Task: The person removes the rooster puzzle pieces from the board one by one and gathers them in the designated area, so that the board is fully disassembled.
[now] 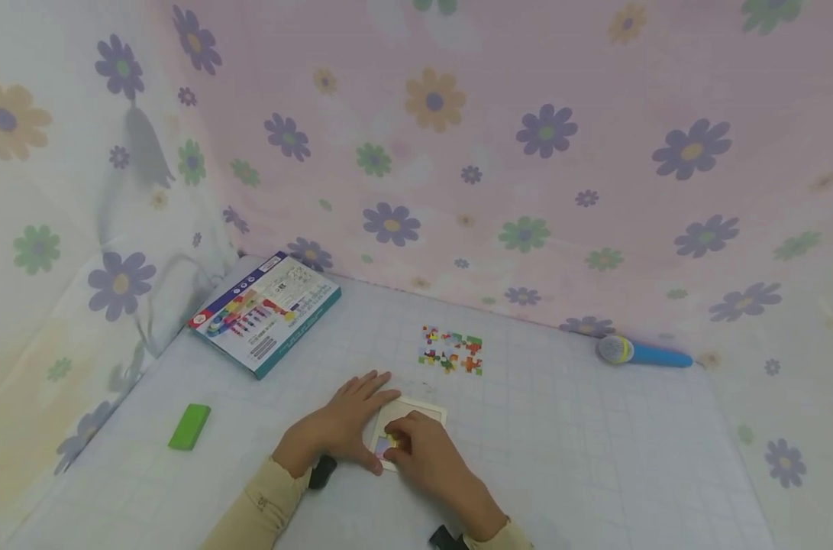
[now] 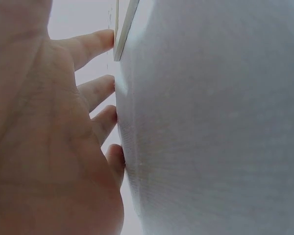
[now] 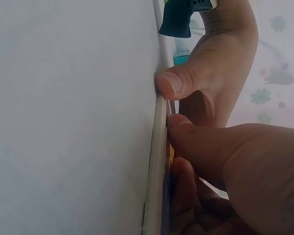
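Observation:
A pale puzzle tray (image 1: 435,411) lies flat on the table in front of me, a lilac puzzle piece (image 1: 382,444) in its lower left corner. My left hand (image 1: 340,422) rests along the tray's left side, fingers spread, thumb at the bottom corner. In the left wrist view, the index fingertip (image 2: 107,39) touches the tray's edge. Over the tray, my right hand (image 1: 426,457) has curled fingers and pinches a puzzle piece with yellow on it (image 3: 172,152), mostly hidden by the fingers. Several loose colourful puzzle pieces (image 1: 450,351) lie grouped beyond the tray.
A flat illustrated box (image 1: 265,313) lies at the back left, with a green block (image 1: 190,426) nearer on the left. At the back right is a blue toy microphone (image 1: 653,354). Flowered cloth (image 1: 485,198) hangs behind and beside the white-covered table (image 1: 595,458).

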Demonstrator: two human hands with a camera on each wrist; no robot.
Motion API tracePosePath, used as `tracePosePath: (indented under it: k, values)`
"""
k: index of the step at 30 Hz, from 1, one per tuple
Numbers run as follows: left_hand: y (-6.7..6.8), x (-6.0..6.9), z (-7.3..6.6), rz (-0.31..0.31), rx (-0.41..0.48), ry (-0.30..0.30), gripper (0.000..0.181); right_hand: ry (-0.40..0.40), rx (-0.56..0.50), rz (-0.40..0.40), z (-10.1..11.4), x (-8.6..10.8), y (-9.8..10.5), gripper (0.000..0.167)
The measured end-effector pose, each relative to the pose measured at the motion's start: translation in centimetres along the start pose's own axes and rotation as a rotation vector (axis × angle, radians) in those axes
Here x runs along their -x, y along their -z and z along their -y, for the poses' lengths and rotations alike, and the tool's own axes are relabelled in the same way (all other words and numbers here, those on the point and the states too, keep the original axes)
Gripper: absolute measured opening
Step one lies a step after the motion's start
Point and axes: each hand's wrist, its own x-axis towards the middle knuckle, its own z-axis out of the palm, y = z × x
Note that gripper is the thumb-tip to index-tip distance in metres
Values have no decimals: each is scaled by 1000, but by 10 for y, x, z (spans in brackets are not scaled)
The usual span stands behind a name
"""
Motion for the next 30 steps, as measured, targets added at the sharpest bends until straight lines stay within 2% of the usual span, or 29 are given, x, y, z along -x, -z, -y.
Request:
tracePosePath:
  k: [7,16,24,30]
  values:
    - [-1,-2,0,6,-6,-9,113,-32,15,-1,-1,-1,1,36]
    - [-3,-2,0,-2,-13,-1,112,-13,35,6,-1,0,3,43]
    - [-4,-2,2,-6,17,-13,112,-30,-33,26,3,1,6,42]
    - [-3,-3,3,-13,-6,-14,113,-10,-60,32,3,-1,7,39]
